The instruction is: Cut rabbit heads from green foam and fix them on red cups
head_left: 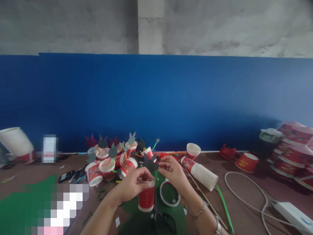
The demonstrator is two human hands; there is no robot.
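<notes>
A red paper cup (146, 198) stands upright at the centre front, and my left hand (137, 182) grips its rim with the fingertips inside. Just above the rim is a dark animal-head cut-out with ears (151, 165). My right hand (171, 169) pinches the right edge of this cut-out. Below my hands, scissors with dark handles (168, 222) lie on green paper (133, 220), beside a white ring (170, 194). Whether the cut-out touches the cup is hidden by my left fingers.
Several cups with animal cut-outs (107, 168) crowd the left. At the right are a lying cup stack (204, 175), a single cup (193, 151), a green strip (225, 209), a white cable (246, 204) and a power strip (293, 215). Behind stands a blue partition (156, 101).
</notes>
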